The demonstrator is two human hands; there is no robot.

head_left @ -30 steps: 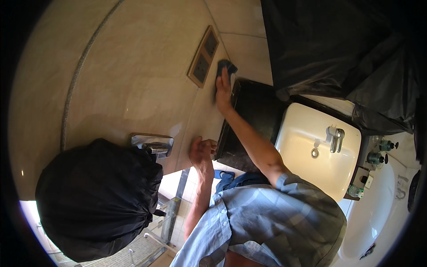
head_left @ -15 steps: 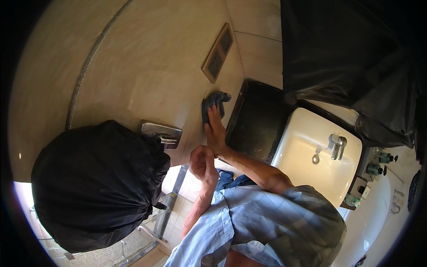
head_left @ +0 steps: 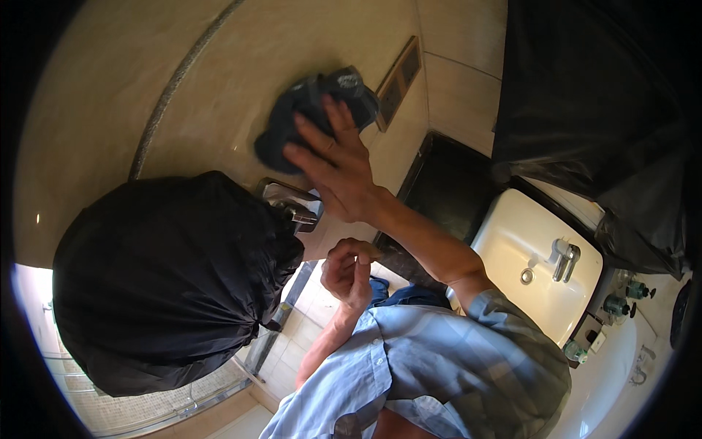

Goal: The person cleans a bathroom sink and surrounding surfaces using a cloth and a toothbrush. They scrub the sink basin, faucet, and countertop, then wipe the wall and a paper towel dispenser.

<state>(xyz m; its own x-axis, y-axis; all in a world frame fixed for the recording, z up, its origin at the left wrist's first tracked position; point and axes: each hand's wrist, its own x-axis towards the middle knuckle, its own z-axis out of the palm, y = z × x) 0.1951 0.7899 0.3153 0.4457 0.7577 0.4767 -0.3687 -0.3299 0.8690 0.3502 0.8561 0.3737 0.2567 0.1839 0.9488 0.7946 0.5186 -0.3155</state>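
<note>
Now the dark blue-grey, soft folded cloth [head_left: 303, 95] lies on the broad beige wall [head_left: 234, 102], left of the tan-framed panel with dark inserts [head_left: 398, 84] and above the shiny chrome fitting [head_left: 272, 192]. A second ago it was on the narrow stretch between that panel and the black counter [head_left: 447, 197]; half a second ago it was lower, beside the counter's edge. It also looks more spread out. The right hand [head_left: 340, 172] has moved with it, fingers extended and splayed flat over the fabric. So the rubbing seems to have shifted onto a different area of wall. Below, the left hand [head_left: 347, 274] is loosely curled, apart from the cloth; whether it holds anything, I cannot tell.
</note>
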